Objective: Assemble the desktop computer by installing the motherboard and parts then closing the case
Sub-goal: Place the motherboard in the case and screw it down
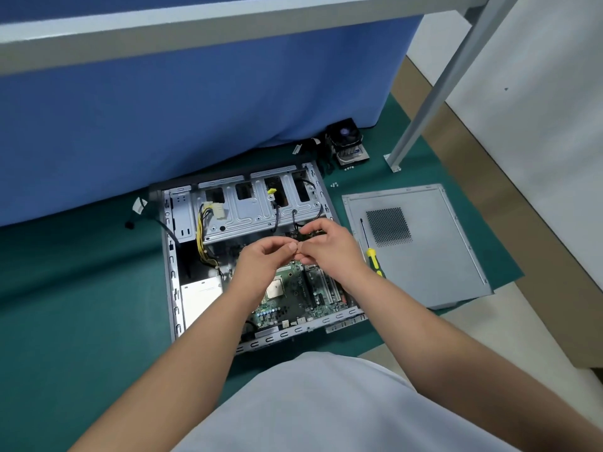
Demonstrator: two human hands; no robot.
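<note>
Green memory stick (pixel 311 235) held above open case (pixel 169 256), over motherboard (pixel 293 288). Right hand (pixel 329 246) pinches stick; left hand (pixel 264 259) fingertips pinch near end. Judged light, stiff, fragile: hold by edges, avoid contacts.

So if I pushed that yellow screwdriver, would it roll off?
The yellow-handled screwdriver would probably roll a little, since its handle looks round. It lies on the flat grey metal side panel, which looks smooth, so it might also slide. Its long thin shaft should stay stiff, and it is likely light to lift.
</note>
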